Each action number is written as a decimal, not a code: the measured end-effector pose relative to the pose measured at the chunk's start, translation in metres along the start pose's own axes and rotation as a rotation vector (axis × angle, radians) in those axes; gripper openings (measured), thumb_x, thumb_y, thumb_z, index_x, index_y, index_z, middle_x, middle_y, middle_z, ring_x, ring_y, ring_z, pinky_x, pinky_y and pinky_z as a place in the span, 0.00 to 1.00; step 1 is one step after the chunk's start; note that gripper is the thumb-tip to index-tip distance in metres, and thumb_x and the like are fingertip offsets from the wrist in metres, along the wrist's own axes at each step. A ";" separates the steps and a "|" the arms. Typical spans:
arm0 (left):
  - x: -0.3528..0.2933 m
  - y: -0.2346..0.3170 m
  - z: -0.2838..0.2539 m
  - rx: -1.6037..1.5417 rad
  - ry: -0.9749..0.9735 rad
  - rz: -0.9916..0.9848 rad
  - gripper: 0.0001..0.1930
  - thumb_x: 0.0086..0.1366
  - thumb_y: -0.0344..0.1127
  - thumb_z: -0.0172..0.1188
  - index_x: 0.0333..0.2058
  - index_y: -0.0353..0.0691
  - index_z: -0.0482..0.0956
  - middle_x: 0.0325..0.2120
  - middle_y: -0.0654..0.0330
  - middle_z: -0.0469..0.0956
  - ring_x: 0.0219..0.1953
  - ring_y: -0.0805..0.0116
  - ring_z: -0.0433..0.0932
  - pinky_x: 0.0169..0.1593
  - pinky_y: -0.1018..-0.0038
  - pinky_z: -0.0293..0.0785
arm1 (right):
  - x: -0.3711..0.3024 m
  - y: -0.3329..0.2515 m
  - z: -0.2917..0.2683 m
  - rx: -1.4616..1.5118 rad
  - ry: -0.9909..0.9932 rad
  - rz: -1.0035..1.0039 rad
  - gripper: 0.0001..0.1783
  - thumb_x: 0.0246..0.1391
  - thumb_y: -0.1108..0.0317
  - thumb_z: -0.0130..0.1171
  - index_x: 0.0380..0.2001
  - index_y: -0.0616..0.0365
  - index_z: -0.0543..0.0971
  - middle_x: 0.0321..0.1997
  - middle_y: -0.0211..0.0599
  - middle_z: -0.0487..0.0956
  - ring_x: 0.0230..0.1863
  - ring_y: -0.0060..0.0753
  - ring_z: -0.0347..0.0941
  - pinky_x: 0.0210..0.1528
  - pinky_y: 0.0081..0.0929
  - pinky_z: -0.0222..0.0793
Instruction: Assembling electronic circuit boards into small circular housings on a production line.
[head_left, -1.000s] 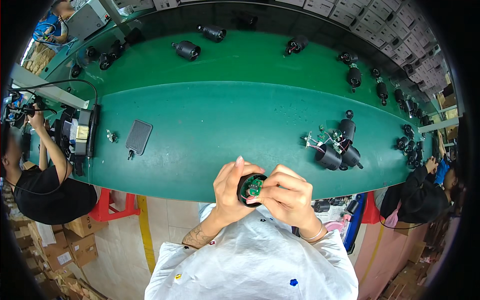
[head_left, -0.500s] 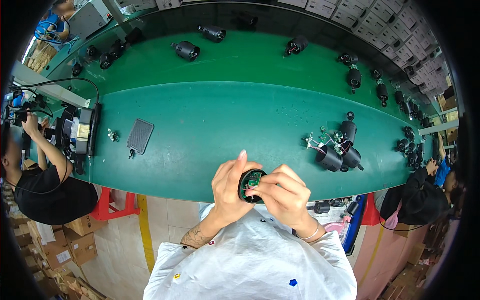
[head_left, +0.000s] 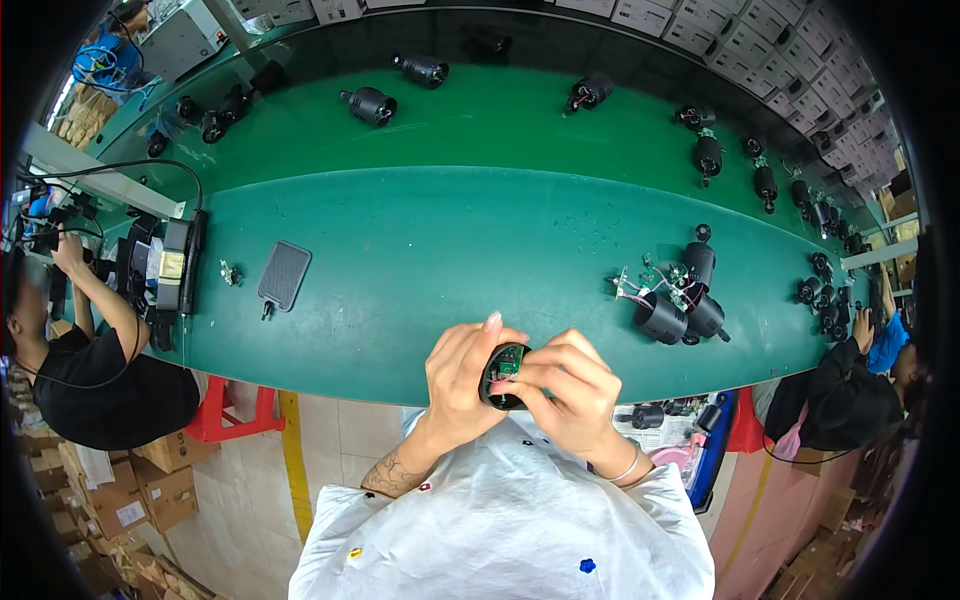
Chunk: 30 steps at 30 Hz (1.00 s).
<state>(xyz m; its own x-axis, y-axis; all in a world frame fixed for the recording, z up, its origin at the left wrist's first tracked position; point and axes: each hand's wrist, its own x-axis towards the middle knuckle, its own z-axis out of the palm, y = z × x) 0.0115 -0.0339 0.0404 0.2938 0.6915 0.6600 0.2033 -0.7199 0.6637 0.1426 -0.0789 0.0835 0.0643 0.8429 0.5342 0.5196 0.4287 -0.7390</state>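
L hand (head_left: 462,378) and R hand (head_left: 562,388) are pressed close together at the near edge of the green bench (head_left: 450,250), both wrapped round a small black cylindrical housing (head_left: 497,380). L hand cups it from the left, fingers curled, one fingertip raised above it. R hand pinches at its open end w/ thumb and forefinger, right on the green circuit board (head_left: 508,364) seated in the mouth of the housing. Housing sits between the two palms, held just above the bench edge, in front of the person's white top.

Up and to the right of R hand, well apart: a cluster of similar black housings w/ loose green boards and wires (head_left: 672,295). Up and to the left of L hand: a flat grey pad (head_left: 284,275) lying on the bench, a small metal part (head_left: 231,273) just beside it. More black cylindrical units are spread along the far strip of the bench (head_left: 372,104). Far left of L hand, another person in black (head_left: 90,370) works at a fixture.
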 end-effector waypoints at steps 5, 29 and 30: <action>0.001 -0.001 0.002 -0.038 0.052 0.031 0.50 0.44 0.25 0.68 0.66 0.45 0.52 0.42 0.51 0.76 0.35 0.64 0.76 0.36 0.70 0.73 | 0.019 -0.009 0.001 0.154 0.046 0.243 0.17 0.31 0.72 0.74 0.31 0.60 0.84 0.32 0.33 0.80 0.32 0.29 0.69 0.37 0.24 0.68; 0.004 0.009 0.000 -0.038 0.044 -0.118 0.51 0.45 0.27 0.69 0.66 0.37 0.50 0.47 0.48 0.73 0.34 0.62 0.77 0.34 0.72 0.76 | 0.019 0.006 0.002 0.540 -0.092 0.371 0.16 0.36 0.74 0.70 0.34 0.62 0.83 0.44 0.37 0.77 0.45 0.35 0.70 0.47 0.29 0.67; 0.004 0.010 0.000 -0.063 0.043 -0.122 0.53 0.44 0.27 0.70 0.67 0.37 0.48 0.46 0.48 0.73 0.34 0.62 0.77 0.35 0.72 0.76 | 0.020 0.005 0.001 0.649 -0.048 0.400 0.16 0.36 0.74 0.70 0.34 0.62 0.83 0.46 0.38 0.77 0.47 0.35 0.70 0.48 0.29 0.67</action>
<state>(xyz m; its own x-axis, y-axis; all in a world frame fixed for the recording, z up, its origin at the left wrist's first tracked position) 0.0151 -0.0386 0.0498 0.2300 0.7764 0.5867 0.1759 -0.6261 0.7596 0.1455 -0.0589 0.0898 0.0975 0.9810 0.1675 -0.1411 0.1802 -0.9734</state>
